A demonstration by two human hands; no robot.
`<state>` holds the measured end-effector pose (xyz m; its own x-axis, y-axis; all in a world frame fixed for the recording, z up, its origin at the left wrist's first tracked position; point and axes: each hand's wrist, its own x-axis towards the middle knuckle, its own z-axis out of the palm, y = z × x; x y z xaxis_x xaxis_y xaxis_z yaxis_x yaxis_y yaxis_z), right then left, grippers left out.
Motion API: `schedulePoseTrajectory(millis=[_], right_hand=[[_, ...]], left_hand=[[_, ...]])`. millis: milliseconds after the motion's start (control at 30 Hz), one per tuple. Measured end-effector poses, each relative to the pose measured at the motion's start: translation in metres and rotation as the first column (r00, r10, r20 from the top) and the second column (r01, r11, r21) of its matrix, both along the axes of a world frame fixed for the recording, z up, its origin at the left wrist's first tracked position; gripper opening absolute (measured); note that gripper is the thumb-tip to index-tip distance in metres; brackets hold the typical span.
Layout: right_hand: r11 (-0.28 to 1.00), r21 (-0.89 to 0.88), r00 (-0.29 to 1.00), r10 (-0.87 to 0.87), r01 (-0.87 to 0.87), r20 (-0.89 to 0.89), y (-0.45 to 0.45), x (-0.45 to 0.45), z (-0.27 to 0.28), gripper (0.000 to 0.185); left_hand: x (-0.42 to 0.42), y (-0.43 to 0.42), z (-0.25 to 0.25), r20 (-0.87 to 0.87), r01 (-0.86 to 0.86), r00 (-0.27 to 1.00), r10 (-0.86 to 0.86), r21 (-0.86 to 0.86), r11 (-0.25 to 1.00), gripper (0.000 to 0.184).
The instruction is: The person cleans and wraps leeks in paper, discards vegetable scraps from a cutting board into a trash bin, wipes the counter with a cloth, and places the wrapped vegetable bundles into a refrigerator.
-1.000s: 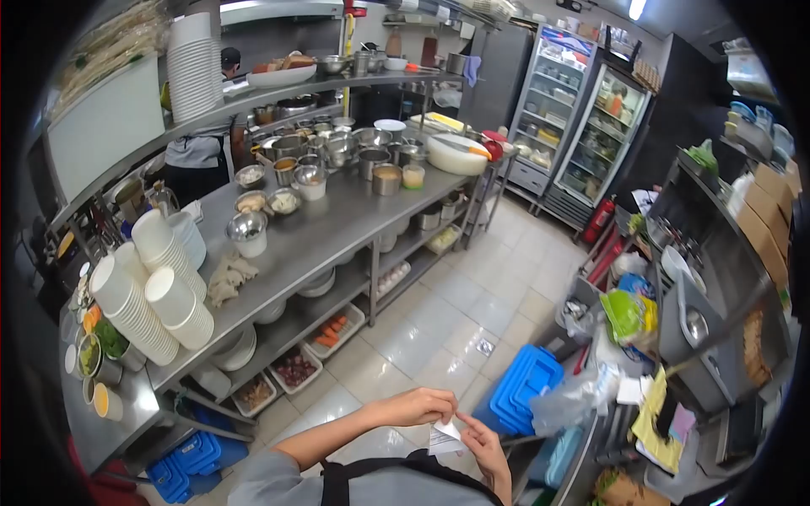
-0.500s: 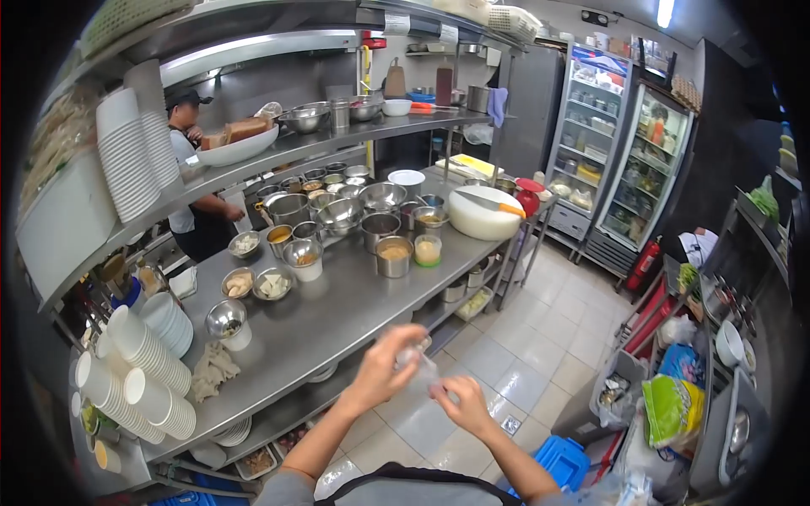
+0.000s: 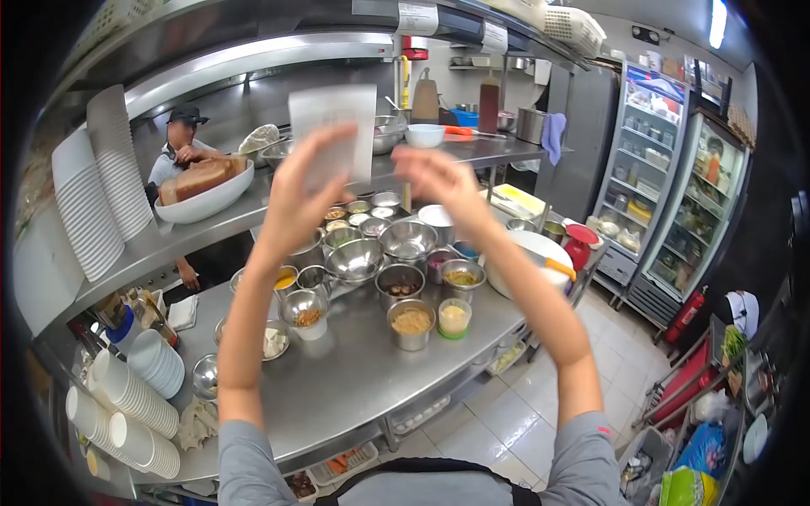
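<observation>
Your arms reach up and forward, elbows out at either side. Your left hand (image 3: 314,173), at eleven o'clock, overlaps the paper (image 3: 359,110), thumb parted from the blurred fingers; you cannot tell here whether they pinch it. The paper stands roughly upright at eleven, before the shelf (image 3: 202,240). Your right hand (image 3: 443,181), at twelve, is loosely spread and looks bare, near the paper but apart from it.

Below your hands, bowls (image 3: 354,260) crowd the bench (image 3: 354,388) from eleven to twelve, with a pot (image 3: 412,339) and a tub (image 3: 454,319) beside each other at twelve. At one, your right forearm crosses before the block (image 3: 540,246). A dish (image 3: 215,196) sits on the shelf towards ten, a co-worker (image 3: 162,171) beyond it. Cups (image 3: 110,413) stack at nine to ten.

The shelf's edge runs across behind your hands. The bench's front edge curves near your waist; bare floor (image 3: 607,358) opens at two.
</observation>
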<state>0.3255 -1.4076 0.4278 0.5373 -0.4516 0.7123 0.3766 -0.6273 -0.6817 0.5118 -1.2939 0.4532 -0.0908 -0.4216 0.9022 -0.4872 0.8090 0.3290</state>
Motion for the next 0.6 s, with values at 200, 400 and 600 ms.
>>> schedulePoseTrajectory(millis=[200, 400, 600], right_hand=[[0.994, -0.054, 0.912, -0.066, 0.096, 0.404, -0.18, 0.026, 0.15, 0.023], [0.973, 0.102, 0.939, 0.168, -0.207, 0.301, -0.238, 0.04, 0.209, 0.019], [0.98, 0.091, 0.909, 0.124, -0.174, 0.399, -0.273, -0.012, 0.194, 0.018]], left_hand=[[0.016, -0.139, 0.112, 0.04, -0.008, 0.999, 0.009, -0.024, 1.0, 0.034], [0.006, -0.205, 0.162, -0.099, 0.018, 0.995, -0.006, 0.115, 0.993, 0.035], [-0.027, -0.222, 0.172, -0.15, 0.005, 0.988, 0.03, 0.225, 0.974, 0.044]])
